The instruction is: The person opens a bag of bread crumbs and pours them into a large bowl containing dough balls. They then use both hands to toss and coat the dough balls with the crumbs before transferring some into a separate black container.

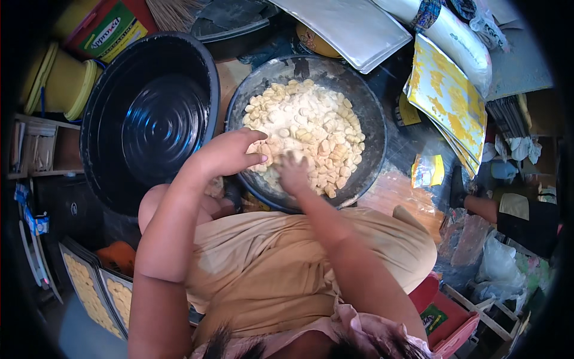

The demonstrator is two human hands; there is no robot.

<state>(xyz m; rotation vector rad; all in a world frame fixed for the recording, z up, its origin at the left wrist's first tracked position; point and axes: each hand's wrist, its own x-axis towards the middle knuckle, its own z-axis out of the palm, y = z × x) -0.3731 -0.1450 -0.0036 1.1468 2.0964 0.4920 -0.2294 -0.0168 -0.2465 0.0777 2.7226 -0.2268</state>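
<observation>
A round dark basin (374, 121) stands before me, holding many small pale pieces of dough (334, 152) dusted with white flour (287, 112). My left hand (237, 152) is at the basin's left rim, with thumb and fingers apart over the pieces; nothing shows between them. Low in the basin, near the edge closest to me, my right hand (293, 172) lies among the floury pieces with its fingers spread. It is slightly blurred, and its fingertips are partly hidden by flour. To the left, a large black plastic tub (157, 121) is tilted beside the basin.
Metal sheets (345, 27) lie beyond the basin; yellow-stained trays (448, 98) are at right, near a small plastic packet (427, 170). Trays of round dough pieces (87, 291) stand lower left. Yellow buckets (63, 83) are upper left. Another person's leg (482, 208) shows at right.
</observation>
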